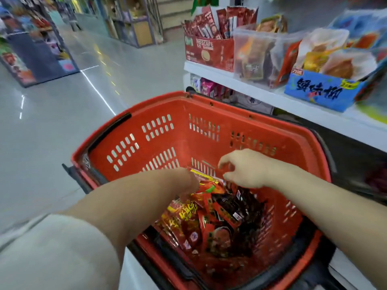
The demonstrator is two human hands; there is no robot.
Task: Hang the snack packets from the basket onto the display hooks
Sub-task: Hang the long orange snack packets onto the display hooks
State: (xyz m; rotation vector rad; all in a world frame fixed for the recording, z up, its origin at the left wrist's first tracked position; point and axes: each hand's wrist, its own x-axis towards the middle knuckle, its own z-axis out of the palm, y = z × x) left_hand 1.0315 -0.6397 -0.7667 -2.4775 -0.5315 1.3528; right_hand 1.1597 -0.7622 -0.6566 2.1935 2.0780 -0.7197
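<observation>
Basket: the red basket (146, 105) stands in front of me on the shop floor, just beside the white shelf (240, 82).
Snack packets: the snack packets (211, 218) lie in a loose red and black heap at the near end of the basket floor.
Top packet: one red packet with a yellow strip (209, 184) sits highest, between my two hands.
Left hand: my left hand (186, 183) is down against that top packet; its fingers are hidden under the knuckles, so I cannot tell whether they have a hold.
Right hand: my right hand (245, 169) hovers over the heap with its fingers (223, 163) half curled and a narrow gap to the thumb, nothing between them that I can see.
Step in hand: picking one packet out, I judge.
Doing it well: I should take a single packet by its header edge, where the hang hole would be, and lift it straight up so the neighbours slide off.
Hooks: no display hooks show here; I must turn to find them.
Risk: glossy packets cling, so two may come up together.
</observation>
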